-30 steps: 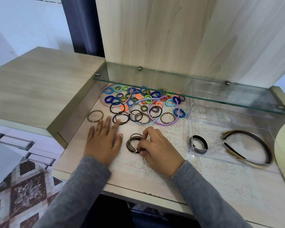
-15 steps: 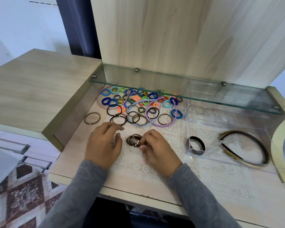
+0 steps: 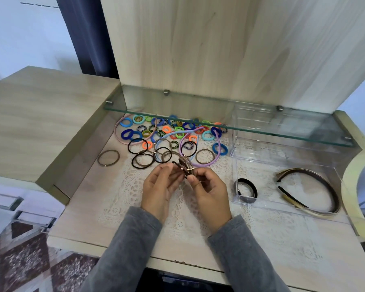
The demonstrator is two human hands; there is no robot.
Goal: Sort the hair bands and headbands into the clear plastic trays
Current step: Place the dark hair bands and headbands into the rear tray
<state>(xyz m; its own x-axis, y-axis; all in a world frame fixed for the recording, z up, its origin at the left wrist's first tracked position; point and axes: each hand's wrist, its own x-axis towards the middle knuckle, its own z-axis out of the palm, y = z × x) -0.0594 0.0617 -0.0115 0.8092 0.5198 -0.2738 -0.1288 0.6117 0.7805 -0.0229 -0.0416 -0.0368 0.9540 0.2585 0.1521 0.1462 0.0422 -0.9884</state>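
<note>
A bunch of thin brown hair bands (image 3: 185,164) is lifted off the table between both hands. My right hand (image 3: 210,187) pinches the bunch at its small gold beads, and my left hand (image 3: 161,186) holds its other side with curled fingers. Behind the hands lies a heap of coloured hair bands (image 3: 173,131) with pink, blue and purple headbands among them, plus thin black and brown bands (image 3: 142,160). One brown band (image 3: 108,158) lies apart at the left. The clear tray (image 3: 287,209) at the right holds a black band (image 3: 246,189) and dark headbands (image 3: 310,188).
A glass shelf (image 3: 219,121) overhangs the back of the heap and a second clear tray (image 3: 261,133). A lace mat (image 3: 122,186) covers the wooden tabletop. A higher wooden cabinet top (image 3: 40,114) borders the left side.
The brown bands were on the mat under my right fingers. Both hands have come together and lifted the bunch off the table; my left hand left the mat and took hold of it.
</note>
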